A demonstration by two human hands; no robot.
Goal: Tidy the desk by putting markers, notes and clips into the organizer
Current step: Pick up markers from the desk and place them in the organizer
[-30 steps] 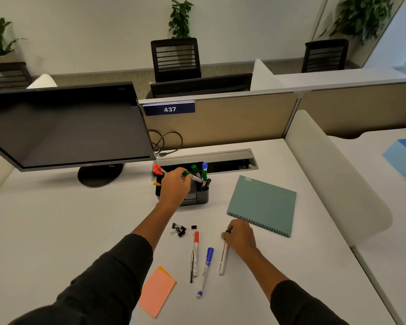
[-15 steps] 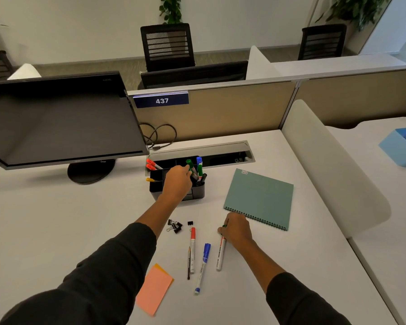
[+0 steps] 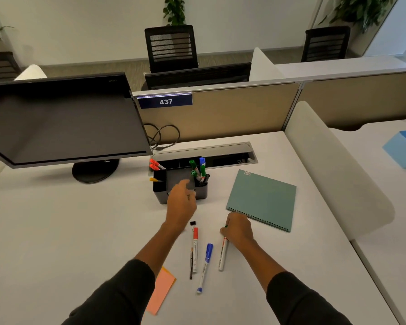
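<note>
Three markers, one pencil, one clip, one note pad outstanding on the worktop (image 3: pixel 56 231).

Item: black organizer (image 3: pixel 179 184) at worktop rear, below the monitor (image 3: pixel 56 123); green and blue markers upright in its right cup, red ones at left. My left hand (image 3: pixel 181 205) hangs just in front of it, fingers loose and apart, holding nothing; a moment ago it sat over the cup with a green marker, now lodged there. My right hand (image 3: pixel 238 231) presses curled fingers on the green-capped marker (image 3: pixel 223 252), grip not confirmed. Red marker (image 3: pixel 195 249), pencil (image 3: pixel 191 263), blue marker (image 3: pixel 205 266), binder clip (image 3: pixel 193 223), orange notes (image 3: pixel 161 289) lie nearby; notebook (image 3: pixel 263 199) right. Risk, I judge: a shallow pinch rolls the marker away, or my left sleeve sweeps the clip.
</note>
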